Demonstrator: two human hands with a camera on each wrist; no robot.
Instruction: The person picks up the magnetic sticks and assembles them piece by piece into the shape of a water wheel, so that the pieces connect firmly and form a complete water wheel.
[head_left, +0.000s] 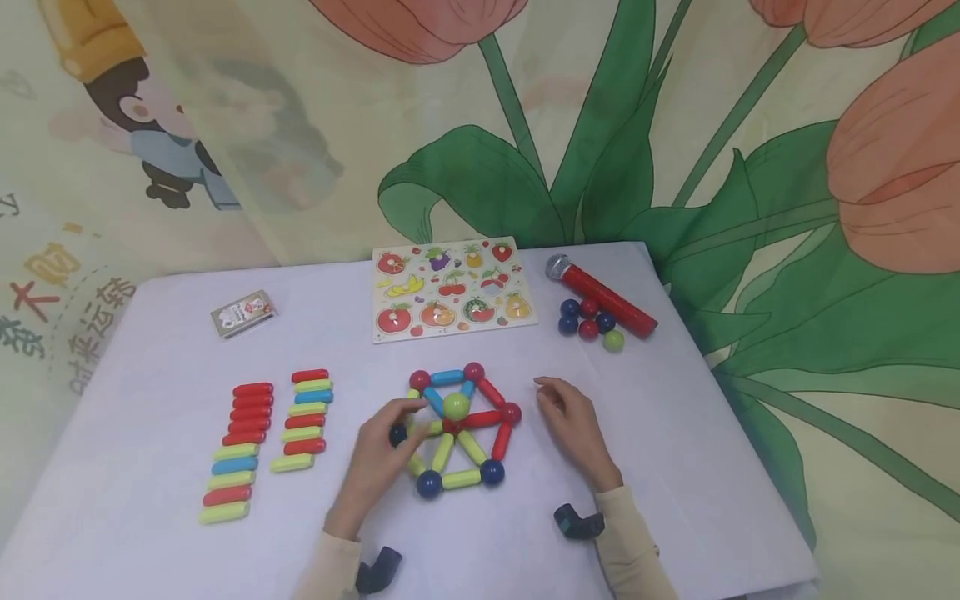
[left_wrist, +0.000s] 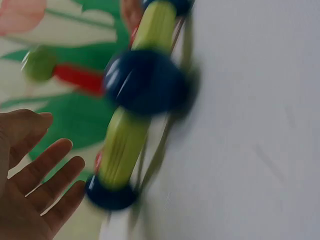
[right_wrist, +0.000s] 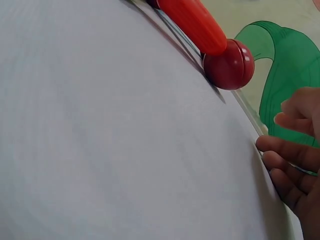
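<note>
A flat, six-sided frame of magnetic rods and balls (head_left: 462, 479) lies on the table, with spokes running to its centre. From the centre a red rod (left_wrist: 79, 80) stands up, capped by a lime-green ball (head_left: 456, 407). My left hand (head_left: 375, 450) hovers over the frame's left side, beside a dark blue ball (head_left: 397, 434), thumb and fingers apart and nothing between them. To the right of the frame, my right hand (head_left: 576, 423) is held low over the table, fingers loosely bent and holding nothing. A red corner ball (right_wrist: 229, 65) is the nearest piece to it.
Two columns of loose rods (head_left: 248, 414) lie at the left, below a small card box (head_left: 244, 313). At the back are a fruit puzzle board (head_left: 450, 292), a red microphone (head_left: 607, 298) and several loose balls (head_left: 588, 330). A flowered cloth (head_left: 480, 183) hangs behind the white table.
</note>
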